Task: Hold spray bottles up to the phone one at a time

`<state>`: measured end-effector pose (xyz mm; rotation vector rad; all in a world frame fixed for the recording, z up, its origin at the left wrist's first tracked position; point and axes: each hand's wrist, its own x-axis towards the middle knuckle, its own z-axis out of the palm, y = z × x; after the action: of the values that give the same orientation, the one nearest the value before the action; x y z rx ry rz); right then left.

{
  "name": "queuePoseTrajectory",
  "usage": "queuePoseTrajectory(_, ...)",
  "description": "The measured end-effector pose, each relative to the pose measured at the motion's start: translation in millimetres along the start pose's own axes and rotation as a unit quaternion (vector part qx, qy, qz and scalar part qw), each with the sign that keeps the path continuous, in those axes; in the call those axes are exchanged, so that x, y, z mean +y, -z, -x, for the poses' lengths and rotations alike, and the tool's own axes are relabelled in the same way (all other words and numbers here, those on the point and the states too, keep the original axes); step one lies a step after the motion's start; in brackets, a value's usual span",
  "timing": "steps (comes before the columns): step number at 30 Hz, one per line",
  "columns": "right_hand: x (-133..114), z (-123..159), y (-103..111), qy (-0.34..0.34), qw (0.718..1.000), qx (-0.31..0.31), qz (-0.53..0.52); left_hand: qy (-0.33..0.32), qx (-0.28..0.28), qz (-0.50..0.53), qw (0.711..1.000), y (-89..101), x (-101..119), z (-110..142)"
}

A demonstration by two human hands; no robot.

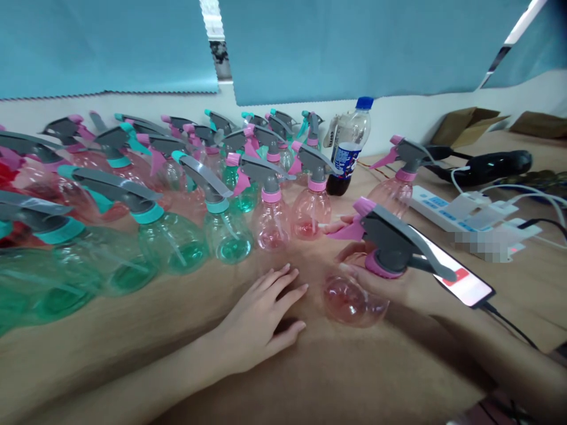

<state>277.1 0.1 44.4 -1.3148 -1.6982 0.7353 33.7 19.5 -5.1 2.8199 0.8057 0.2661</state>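
My right hand (372,280) is wrapped round the neck of a pink spray bottle (354,301), just under its grey and pink trigger head. The bottle is tilted, its clear pink body low over the table. Flat on the tabletop lies my left hand (261,319), fingers apart, with nothing in it. Beyond the hands stand two more pink spray bottles (271,224) and a green spray bottle (228,233). Another pink spray bottle (392,189) is behind my right hand.
Rows of green and pink spray bottles (172,242) fill the left and back. A drink bottle (348,156) with a blue cap stands near the wall. To the right are a lit phone (465,283) on a cable, a power strip (436,209) with plugs and a cardboard box (465,127).
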Motion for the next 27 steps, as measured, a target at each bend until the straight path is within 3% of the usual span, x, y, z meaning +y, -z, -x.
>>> queuePoseTrajectory(4,0.4,0.4,0.2,-0.006,1.000,0.010,0.018,0.000,0.002,0.008,1.000,-0.3,0.4,0.3)
queuePoseTrajectory(8,0.2,-0.1,2.0,-0.007,0.999,-0.019,0.034,0.003,0.007,0.015,1.000,-0.9,0.3,0.4)
queuePoseTrajectory(27,12.0,7.0,5.2,-0.060,0.996,-0.058,-0.007,0.004,-0.001,0.003,1.000,0.2,0.5,0.6)
